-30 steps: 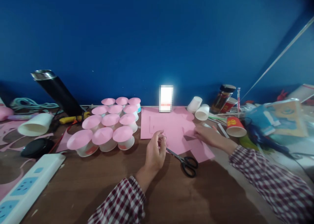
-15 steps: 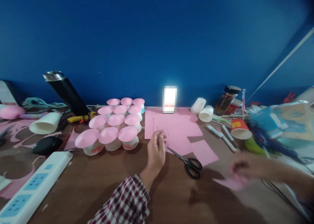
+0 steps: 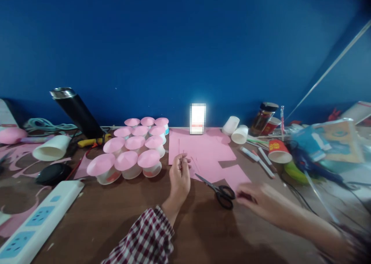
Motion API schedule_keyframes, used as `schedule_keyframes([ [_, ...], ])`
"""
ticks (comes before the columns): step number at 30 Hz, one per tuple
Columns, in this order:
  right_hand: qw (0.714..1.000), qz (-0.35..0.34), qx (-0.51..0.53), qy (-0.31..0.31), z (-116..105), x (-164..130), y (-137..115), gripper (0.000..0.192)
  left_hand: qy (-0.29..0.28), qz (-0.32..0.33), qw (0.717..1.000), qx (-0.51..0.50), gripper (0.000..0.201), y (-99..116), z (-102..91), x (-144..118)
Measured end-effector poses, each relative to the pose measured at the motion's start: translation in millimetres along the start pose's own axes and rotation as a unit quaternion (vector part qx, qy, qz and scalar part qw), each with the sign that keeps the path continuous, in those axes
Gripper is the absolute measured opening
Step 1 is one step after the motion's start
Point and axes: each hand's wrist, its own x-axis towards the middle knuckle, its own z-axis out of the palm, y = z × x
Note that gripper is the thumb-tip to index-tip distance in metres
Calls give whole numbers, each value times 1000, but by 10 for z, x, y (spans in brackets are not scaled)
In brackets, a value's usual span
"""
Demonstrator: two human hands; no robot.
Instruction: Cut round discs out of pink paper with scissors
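A brown table [image 3: 130, 225] is filling the lower frame, pink sheets [image 3: 210, 150] lying at centre. The right hand [image 3: 259, 198], lower right, is showing blurred; the left hand [image 3: 179, 177], lower centre, is showing half-curled — whether either is gripping, I cannot tell. Scissors [image 3: 218, 190] are lying between them.

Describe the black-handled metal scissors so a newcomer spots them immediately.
On the brown wooden table, find the flat pink paper sheets. At their near edge, between the left hand and the right hand, lie the metal scissors. Their two black looped handles distinguish them from the paper.
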Motion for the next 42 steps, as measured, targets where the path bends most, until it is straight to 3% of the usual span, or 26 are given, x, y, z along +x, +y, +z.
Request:
schedule_keyframes([
  [4,998,-27,-49,36,88,602,-52,17,-14,11,999,28,21,13,-8,0],
  [8,997,-21,-69,0,142,827,48,25,-17,4,999,33,22,-8,-3,0],
  [19,990,-51,-123,-45,42,847,-66,13,-19,-2,1000,19,23,-47,8,13],
  [30,992,-12,-121,-43,-97,755,-106,15,-30,-12,999,5,25,-59,23,3],
  [38,991,-61,-73,-90,-20,909,13,20,-31,-10,999,10,25,-53,14,1],
  [42,987,-80,-83,-108,-43,925,-26,12,-32,-12,999,3,25,1,15,-6],
])
